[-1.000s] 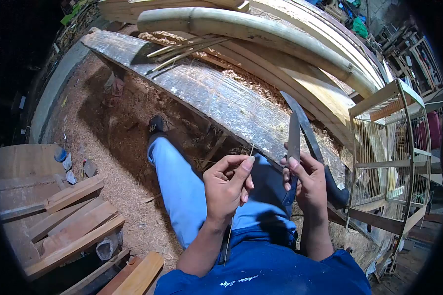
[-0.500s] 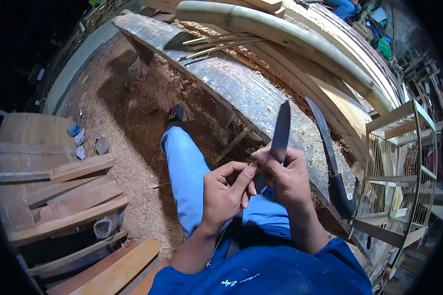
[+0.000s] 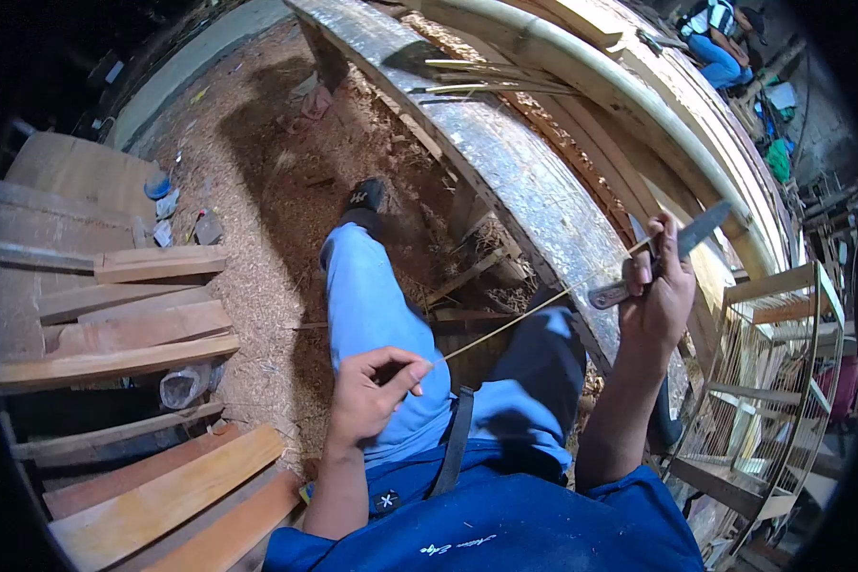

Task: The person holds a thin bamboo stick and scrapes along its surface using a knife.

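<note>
My left hand pinches one end of a thin bamboo strip above my thigh. The strip slants up to the right to my right hand, where its far end lies at the fingers. That same hand is closed around a knife, the blade pointing up and right, the handle end showing at the lower left. Below is the long worn bench. A second knife lies on it, mostly hidden behind my right hand and forearm.
Several thin strips lie on the bench beside a thick bamboo pole. A wooden cage with thin bars stands at right. Wooden boards are stacked at left. Shavings cover the floor. Another person sits far back right.
My hands have moved apart, my right hand up and right with the knife, my left down and left. The bamboo strip now shows stretched between them. The view has shifted slightly.
</note>
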`<state>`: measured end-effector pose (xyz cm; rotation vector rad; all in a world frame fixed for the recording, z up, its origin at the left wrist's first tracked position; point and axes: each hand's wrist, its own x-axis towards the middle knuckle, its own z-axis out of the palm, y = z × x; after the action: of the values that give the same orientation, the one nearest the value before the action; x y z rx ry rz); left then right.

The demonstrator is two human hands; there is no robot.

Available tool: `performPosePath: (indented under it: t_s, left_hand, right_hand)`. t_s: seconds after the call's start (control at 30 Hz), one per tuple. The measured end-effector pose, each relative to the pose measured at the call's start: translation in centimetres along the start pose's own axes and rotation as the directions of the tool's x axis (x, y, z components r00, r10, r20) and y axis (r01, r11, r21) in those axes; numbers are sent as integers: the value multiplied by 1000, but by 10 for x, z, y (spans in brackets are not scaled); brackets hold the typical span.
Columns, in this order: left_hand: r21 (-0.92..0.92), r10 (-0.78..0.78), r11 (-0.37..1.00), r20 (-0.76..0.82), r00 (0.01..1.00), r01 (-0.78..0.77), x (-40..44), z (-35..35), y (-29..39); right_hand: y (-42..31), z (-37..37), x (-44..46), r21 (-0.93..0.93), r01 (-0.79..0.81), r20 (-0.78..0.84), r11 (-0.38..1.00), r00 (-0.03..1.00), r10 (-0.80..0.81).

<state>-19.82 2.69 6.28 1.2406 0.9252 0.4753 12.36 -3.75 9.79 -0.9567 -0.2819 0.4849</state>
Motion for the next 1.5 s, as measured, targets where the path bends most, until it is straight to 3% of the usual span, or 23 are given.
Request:
performPosePath:
  t_s: [0.1, 0.2, 0.3, 0.43, 0.57, 0.87, 1.03, 1.3, 1.43, 1.5]
  left_hand:
    - [-102, -9, 995, -127, 992, -4, -2, -10, -1]
    - [-403, 41, 905, -227, 973, -132, 2, -8, 3]
    - [-448, 46, 865, -382, 923, -229, 11, 5, 10]
    - [-516, 100, 790, -426, 899, -332, 26, 18, 19]
    - [-502, 167, 757, -469, 867, -418, 42, 31, 22]
    - [-459, 260, 707, -538, 802, -537, 58, 35, 36]
    - [-373, 321, 705, -591, 740, -603, 71, 29, 44]
    - [-392, 332, 708, -549, 767, -587, 78, 24, 62]
    - [-336, 347, 790, -446, 825, -513, 80, 28, 77]
    - [-308, 331, 827, -410, 850, -471, 81, 38, 82]
  right_hand:
    - [6, -7, -3, -64, -61, -108, 996, 993, 54]
    - [14, -14, -12, -68, -64, -116, 996, 992, 55]
    - [18, -24, -18, -96, -64, -154, 993, 987, 49]
    - [22, -33, -32, -159, -81, -255, 984, 966, 38]
    - [26, -52, -46, -135, -90, -191, 987, 980, 64]
    - [28, -60, -63, -185, -146, -237, 972, 966, 100]
    - [26, -53, -71, -321, -259, -193, 911, 960, 205]
    - [32, -54, -79, -262, -353, -104, 898, 936, 337]
    - [28, -38, -74, -297, -391, -134, 871, 921, 367]
    - [22, -21, -67, -289, -366, -72, 885, 930, 361]
